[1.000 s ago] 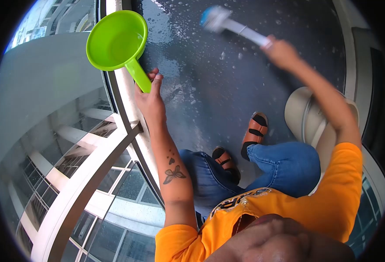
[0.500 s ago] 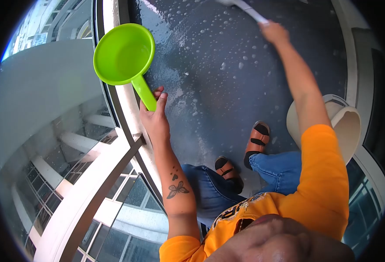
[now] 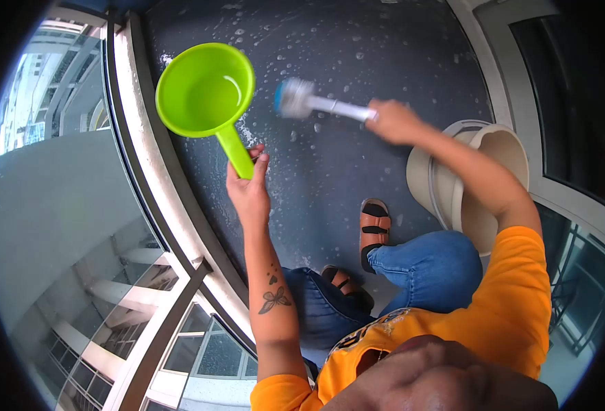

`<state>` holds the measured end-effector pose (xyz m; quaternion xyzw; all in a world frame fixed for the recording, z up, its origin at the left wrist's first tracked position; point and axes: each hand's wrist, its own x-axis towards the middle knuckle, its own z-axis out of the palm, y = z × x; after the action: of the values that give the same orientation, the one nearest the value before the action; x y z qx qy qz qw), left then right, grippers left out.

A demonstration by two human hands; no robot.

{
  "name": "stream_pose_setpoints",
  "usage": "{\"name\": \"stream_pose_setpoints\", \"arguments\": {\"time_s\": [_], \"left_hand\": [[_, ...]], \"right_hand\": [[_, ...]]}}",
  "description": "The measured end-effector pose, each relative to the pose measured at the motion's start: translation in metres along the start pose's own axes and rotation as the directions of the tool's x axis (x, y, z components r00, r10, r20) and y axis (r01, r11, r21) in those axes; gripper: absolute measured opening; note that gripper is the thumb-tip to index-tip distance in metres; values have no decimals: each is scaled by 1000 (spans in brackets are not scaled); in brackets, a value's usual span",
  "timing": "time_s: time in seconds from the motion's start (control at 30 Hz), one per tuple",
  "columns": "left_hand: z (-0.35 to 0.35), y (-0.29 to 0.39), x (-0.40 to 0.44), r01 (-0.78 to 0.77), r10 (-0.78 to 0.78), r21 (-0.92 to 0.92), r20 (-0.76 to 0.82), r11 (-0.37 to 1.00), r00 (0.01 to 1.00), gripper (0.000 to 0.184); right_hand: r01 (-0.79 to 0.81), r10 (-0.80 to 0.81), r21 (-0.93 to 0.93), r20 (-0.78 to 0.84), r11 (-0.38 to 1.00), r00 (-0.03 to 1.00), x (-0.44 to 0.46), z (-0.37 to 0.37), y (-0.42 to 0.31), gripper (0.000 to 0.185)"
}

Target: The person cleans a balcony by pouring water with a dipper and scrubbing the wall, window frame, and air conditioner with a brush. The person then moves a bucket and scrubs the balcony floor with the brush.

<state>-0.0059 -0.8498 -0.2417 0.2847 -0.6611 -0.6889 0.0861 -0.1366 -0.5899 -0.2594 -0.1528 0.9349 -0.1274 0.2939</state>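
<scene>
White-handled scrub brush (image 3: 319,103), its pale head edged with blue and smeared by blur, points leftward, away from a beige plastic bucket (image 3: 426,181), and lies to the left of the bucket and somewhat higher in the view. The person's right hand (image 3: 395,122) grips the end of the brush's handle with its fingers curled round, just off the bucket's upper left side, while the right forearm crosses in front of the bucket's rim. Whether the bristles touch the wet, dark grey floor (image 3: 330,171) cannot be told. Farther left of the bucket, well apart from it, is a bright green plastic dipper (image 3: 205,89) with a round bowl and a straight handle, its open mouth facing the camera. The left hand (image 3: 249,192) grasps that handle near its lower end, with the thumb lying along one side; the bowl is apart from the brush's head. White droplets and suds dot the floor to the left of the bucket and beyond it. Down and to the left of the bucket is a brown strapped sandal (image 3: 372,238), with blue denim jeans (image 3: 429,267) just below the bucket. Far left of the bucket, past a pale window ledge (image 3: 153,147), stands a large glass pane (image 3: 62,192).
</scene>
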Motion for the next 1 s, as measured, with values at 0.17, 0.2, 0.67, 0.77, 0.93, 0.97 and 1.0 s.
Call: {"name": "stream_pose_setpoints", "arguments": {"time_s": [0.17,0.2,0.67,0.77,0.93,0.97,1.0], "left_hand": [[28,-1,-12,5,-7,12,173,1000,985,16],[31,-3,-14,-8,-1,39,223,999,975,16],[107,-18,-55,-2,36,-232,144,973,989,31],[108,-13,-52,60,-16,-248,175,967,984,34],[101,-20,-37,108,-66,-298,148,948,987,30],[100,-19,-34,98,-63,-304,122,948,991,29],[99,-20,-29,92,-55,-317,126,944,991,28]], "right_hand": [[6,-86,246,315,969,945,-36,42,-43,28],[8,-109,325,293,946,950,-42,39,-47,27],[329,-309,483,-123,812,943,-91,30,-57,21],[519,-383,396,-375,757,844,-120,0,-35,35],[-22,249,319,-693,947,677,-234,-12,35,40],[-127,319,333,-623,934,714,-256,10,44,48],[-228,389,339,-549,912,740,-274,38,52,56]]}}
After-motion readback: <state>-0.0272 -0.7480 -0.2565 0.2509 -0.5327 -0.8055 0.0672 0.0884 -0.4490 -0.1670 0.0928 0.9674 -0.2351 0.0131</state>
